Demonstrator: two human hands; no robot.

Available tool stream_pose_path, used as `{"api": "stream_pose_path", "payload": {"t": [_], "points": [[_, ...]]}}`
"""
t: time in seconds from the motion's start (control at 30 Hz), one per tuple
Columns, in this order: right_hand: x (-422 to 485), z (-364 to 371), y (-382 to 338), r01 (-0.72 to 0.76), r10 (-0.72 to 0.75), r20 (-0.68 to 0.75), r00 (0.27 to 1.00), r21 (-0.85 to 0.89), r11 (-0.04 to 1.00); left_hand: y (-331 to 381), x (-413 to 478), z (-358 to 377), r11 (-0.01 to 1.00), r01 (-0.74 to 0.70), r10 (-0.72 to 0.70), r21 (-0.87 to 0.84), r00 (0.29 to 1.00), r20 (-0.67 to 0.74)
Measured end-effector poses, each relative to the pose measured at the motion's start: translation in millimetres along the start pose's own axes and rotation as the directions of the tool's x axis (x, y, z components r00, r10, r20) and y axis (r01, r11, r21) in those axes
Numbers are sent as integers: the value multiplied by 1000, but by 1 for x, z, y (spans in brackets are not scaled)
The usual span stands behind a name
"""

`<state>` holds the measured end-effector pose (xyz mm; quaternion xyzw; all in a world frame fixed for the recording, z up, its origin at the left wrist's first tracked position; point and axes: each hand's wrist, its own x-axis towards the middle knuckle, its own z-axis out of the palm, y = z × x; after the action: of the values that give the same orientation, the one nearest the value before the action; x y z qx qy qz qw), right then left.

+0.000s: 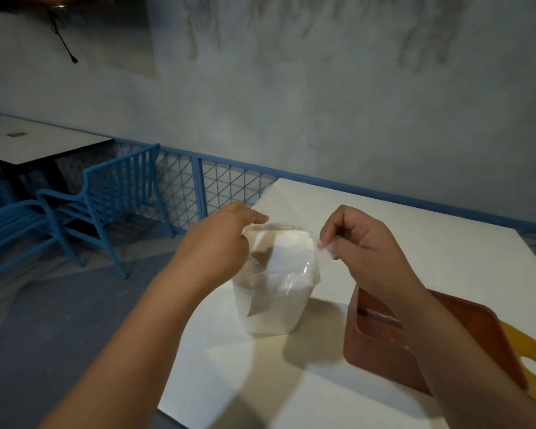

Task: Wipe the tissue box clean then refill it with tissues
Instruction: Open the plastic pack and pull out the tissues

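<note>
A clear plastic pack of white tissues (pixel 276 280) stands upright on the white table (pixel 369 224). My left hand (pixel 226 239) pinches the plastic at the pack's top left. My right hand (pixel 362 243) pinches the plastic at its top right, and the film is stretched between the two hands. The brown tissue box (pixel 381 345) lies on the table to the right of the pack, under my right forearm, which hides part of it. Its slot faces up.
A yellow flat piece (pixel 529 345) with a cut-out lies at the table's right edge beside the box. Blue chairs (pixel 106 193) and a second white table (pixel 37 140) stand to the left. A blue mesh railing (pixel 217 187) runs behind, before a grey wall.
</note>
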<state>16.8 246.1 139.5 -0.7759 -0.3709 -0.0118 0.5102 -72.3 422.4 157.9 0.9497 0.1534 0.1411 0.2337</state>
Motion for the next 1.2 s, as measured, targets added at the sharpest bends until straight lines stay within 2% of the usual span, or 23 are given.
{"api": "stream_pose_path", "payload": {"t": [0.17,0.3,0.4,0.53,0.77,0.9,1.07,1.2], "points": [[-13,-4,-4,43,-42,40,998,-20,999,3,-12,1,997,64,-66,-41,998,-26],[-20,-2,-8,81,-72,58,996,-171,982,-3,-23,6,990,82,-90,-114,994,-65],[-25,-1,-14,61,-15,158,987,-293,954,-9,-32,12,978,64,-83,-201,993,-89],[-34,3,-27,56,66,245,967,-462,885,-9,-44,15,913,26,-67,-408,994,-85],[-41,13,-47,42,50,157,986,-530,847,-12,-58,12,828,-26,4,-560,999,-40],[-38,26,-53,-10,126,192,973,-514,858,-18,-64,11,777,-17,8,-629,1000,-16],[-35,46,-56,-123,161,20,987,-557,822,-23,-72,13,715,-13,-24,-699,999,-42],[-31,51,-56,-146,168,-12,986,-560,815,-25,-77,22,747,-8,-82,-665,991,-104]]}}
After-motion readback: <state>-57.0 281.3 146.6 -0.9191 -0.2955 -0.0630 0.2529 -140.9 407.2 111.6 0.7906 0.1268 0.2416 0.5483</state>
